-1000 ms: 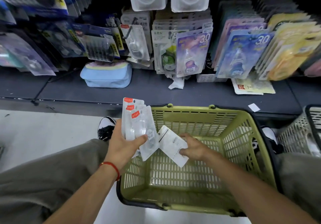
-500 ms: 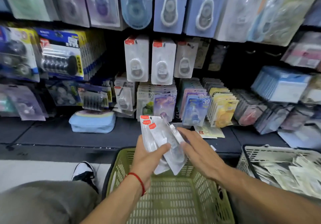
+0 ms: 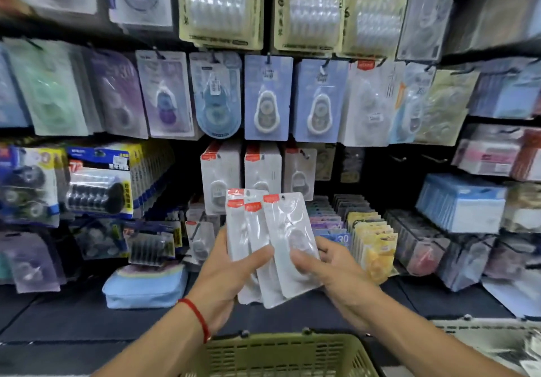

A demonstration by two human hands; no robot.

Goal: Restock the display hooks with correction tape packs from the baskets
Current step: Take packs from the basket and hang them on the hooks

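Raised since before, both hands (image 3: 231, 268) (image 3: 336, 271) grip fanned correction tape packs (image 3: 272, 248) upright (red tabs topmost).

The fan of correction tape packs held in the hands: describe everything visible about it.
The correction tape packs are a fan of about four flat blister cards, white with red labels at their top edges and clear glossy plastic over pale dispensers. They stand roughly upright, tilted a little and overlapping. The left hand grips the left ones, thumb across their fronts; the right hand pinches the rightmost, frontmost pack. They are held above the green basket, in front of matching packs hanging on the display.
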